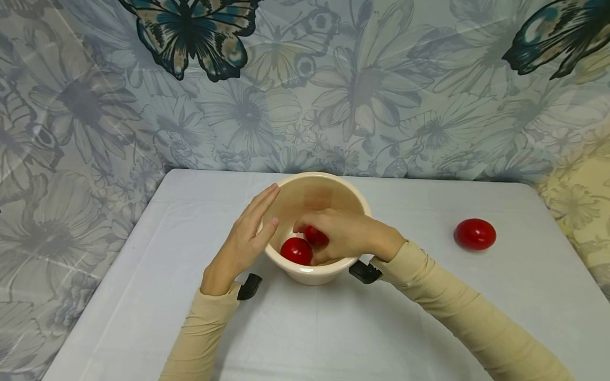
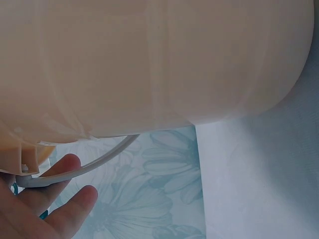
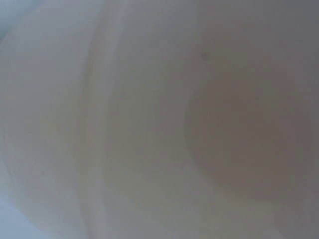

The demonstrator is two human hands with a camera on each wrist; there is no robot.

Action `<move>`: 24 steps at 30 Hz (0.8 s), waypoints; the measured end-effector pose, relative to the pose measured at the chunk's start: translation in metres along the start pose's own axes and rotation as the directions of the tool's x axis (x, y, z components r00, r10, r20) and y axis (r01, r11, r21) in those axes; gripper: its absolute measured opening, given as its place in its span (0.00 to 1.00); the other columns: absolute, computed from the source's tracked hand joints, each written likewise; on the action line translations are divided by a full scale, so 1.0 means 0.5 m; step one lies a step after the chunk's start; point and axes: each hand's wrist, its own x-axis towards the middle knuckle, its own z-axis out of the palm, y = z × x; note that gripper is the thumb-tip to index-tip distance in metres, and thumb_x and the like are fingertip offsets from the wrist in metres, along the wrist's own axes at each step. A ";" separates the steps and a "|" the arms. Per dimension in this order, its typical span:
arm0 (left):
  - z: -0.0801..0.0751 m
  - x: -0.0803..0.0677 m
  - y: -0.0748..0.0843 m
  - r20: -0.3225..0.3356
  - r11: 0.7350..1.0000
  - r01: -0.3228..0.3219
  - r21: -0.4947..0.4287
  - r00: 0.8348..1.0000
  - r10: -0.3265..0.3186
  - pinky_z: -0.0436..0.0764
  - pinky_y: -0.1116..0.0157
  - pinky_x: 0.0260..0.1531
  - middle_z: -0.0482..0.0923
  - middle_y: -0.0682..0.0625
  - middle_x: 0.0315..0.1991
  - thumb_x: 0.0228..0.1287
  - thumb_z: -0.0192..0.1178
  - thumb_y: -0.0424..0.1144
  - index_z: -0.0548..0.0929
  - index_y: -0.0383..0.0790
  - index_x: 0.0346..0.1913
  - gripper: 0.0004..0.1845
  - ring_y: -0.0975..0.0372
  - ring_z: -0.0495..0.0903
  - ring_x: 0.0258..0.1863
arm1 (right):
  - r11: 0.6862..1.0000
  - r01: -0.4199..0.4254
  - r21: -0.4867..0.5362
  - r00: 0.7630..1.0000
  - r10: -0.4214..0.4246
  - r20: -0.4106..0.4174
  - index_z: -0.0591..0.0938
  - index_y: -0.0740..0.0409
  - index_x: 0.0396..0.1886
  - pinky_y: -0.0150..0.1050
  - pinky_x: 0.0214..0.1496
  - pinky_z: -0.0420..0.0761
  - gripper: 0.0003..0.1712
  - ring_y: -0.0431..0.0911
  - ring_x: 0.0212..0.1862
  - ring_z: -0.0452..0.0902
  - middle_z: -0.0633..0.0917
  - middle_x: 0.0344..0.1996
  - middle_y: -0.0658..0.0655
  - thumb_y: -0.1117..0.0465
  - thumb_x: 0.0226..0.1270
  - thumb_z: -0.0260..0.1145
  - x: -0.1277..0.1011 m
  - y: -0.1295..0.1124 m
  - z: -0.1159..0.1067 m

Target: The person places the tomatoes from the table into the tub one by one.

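A cream plastic bucket (image 1: pixel 310 274) stands at the middle of the table, its mouth tipped toward the head camera. My left hand (image 1: pixel 242 241) rests against its left rim with fingers extended. In the left wrist view, fingers (image 2: pixel 82 201) show beside the bucket's grey handle (image 2: pixel 107 157). Inside the bucket, my right hand (image 1: pixel 343 231) curls its fingers round a glossy red rounded object (image 1: pixel 315 236), partly hidden by the hand. A second red rounded object (image 1: pixel 296 251) lies right beside it in the bucket. The right wrist view is filled by the blurred bucket wall (image 3: pixel 144 124).
Another glossy red oval object (image 1: pixel 475 234) lies on the white-covered table (image 1: pixel 414 338), right of the bucket. Behind the table hangs a floral cloth (image 1: pixel 362 95) with butterflies.
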 end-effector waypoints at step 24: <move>-0.001 -0.001 0.001 0.002 1.000 -0.004 0.005 1.000 0.004 0.57 0.52 0.77 0.55 0.55 0.78 0.74 0.48 0.42 0.60 0.48 0.77 0.30 0.61 0.55 0.78 | 1.000 -0.002 0.031 0.992 0.006 -0.130 0.78 0.62 0.60 0.43 0.64 0.78 0.30 0.49 0.59 0.79 0.84 0.54 0.53 0.60 0.57 0.75 -0.025 0.002 -0.036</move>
